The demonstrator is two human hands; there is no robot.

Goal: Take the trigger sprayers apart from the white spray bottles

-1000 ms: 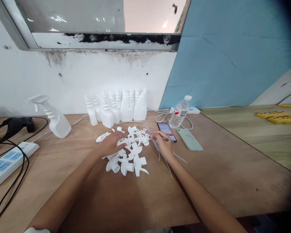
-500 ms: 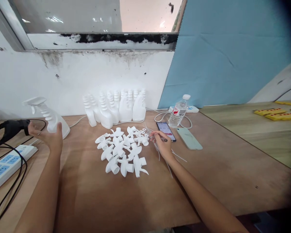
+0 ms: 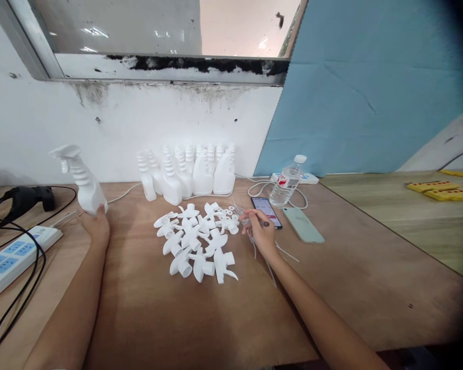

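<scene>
On the left, my left hand [image 3: 95, 225] is closed around the base of a white spray bottle [image 3: 88, 187] with its trigger head fitted. The bottle leans slightly left, and some of the fingers are hidden behind it. My right hand [image 3: 263, 234] is in a pinch over a loose bundle of thin white tubes [image 3: 270, 272], fingertips on the tubes; the exact grip is partly hidden. A short dark thing shows by its fingers. Between the hands lies a pile of white trigger spray heads [image 3: 195, 239], with small white rings [image 3: 230, 209] at its upper right.
Several headless white bottles [image 3: 185, 177] stand along the wall. Behind my right hand are a lit phone [image 3: 268, 210], a pale green phone [image 3: 304, 225] and a water bottle [image 3: 286, 185]. A power strip [image 3: 19, 257], black cables and a black strapped thing [image 3: 21, 203] lie at left.
The spray bottle has moved back, away from me, and sits more upright. My left hand has shifted down to its base, its fingers closer together. My right hand has hardly moved.
</scene>
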